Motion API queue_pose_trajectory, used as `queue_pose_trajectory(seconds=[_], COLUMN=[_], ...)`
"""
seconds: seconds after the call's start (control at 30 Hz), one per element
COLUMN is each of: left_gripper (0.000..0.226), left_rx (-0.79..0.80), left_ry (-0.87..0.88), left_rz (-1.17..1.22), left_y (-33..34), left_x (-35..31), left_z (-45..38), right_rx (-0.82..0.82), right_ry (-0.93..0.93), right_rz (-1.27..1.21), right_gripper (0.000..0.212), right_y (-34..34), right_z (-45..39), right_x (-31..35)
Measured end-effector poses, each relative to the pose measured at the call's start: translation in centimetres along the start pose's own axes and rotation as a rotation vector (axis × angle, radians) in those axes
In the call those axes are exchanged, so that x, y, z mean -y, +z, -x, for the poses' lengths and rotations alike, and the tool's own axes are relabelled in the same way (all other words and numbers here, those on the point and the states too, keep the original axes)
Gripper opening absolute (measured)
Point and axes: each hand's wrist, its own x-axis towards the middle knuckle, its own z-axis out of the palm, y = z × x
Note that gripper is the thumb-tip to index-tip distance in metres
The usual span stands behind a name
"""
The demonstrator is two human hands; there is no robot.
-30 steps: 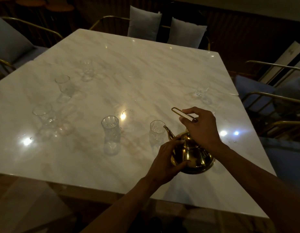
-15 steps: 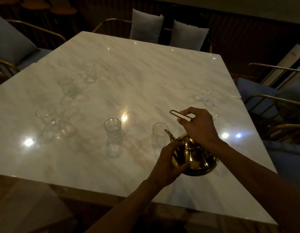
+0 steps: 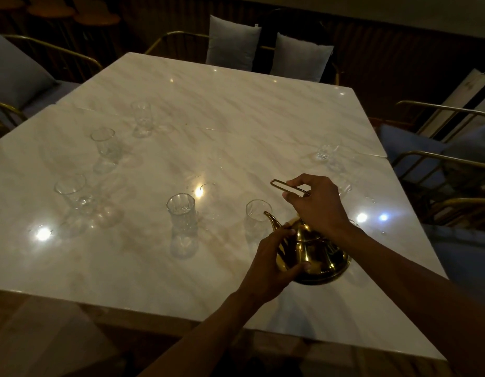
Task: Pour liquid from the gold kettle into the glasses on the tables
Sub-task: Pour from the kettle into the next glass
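Marble table (image 3: 236, 110) is carrying the glasses spread along its left edge and near its near edge, within reach for pouring. Near its near right corner, the gold kettle (image 3: 315, 254) is being steadied by the left hand (image 3: 268, 259), fingers spread around its body, its spout aimed at the closest glass (image 3: 257, 213). Its wire handle (image 3: 287, 186) is being pinched by the right hand (image 3: 317, 202), probably for tipping.

Gold kettle (image 3: 315, 254) — spout beside empty glasses (image 3: 257, 213).

Glossy marble table (image 3: 236, 110) (polished brass kettle (image 3: 315, 257))
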Motion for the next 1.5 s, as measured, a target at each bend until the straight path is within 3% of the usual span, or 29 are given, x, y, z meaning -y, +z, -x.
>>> queue_pose_trajectory(seconds=[1.5], left_gripper=[0.061], left_rx=[-0.019], left_ry=[-0.003], left_rz=[0.014], left_y=[0.17], left_x=[-0.06], left_z=[-0.01], right_rx=[0.033], right_ry=[0.023], right_rz=[-0.012], right_gripper=[0.019], right_y=[0.33], right_z=[-0.46], right_x=[0.26])
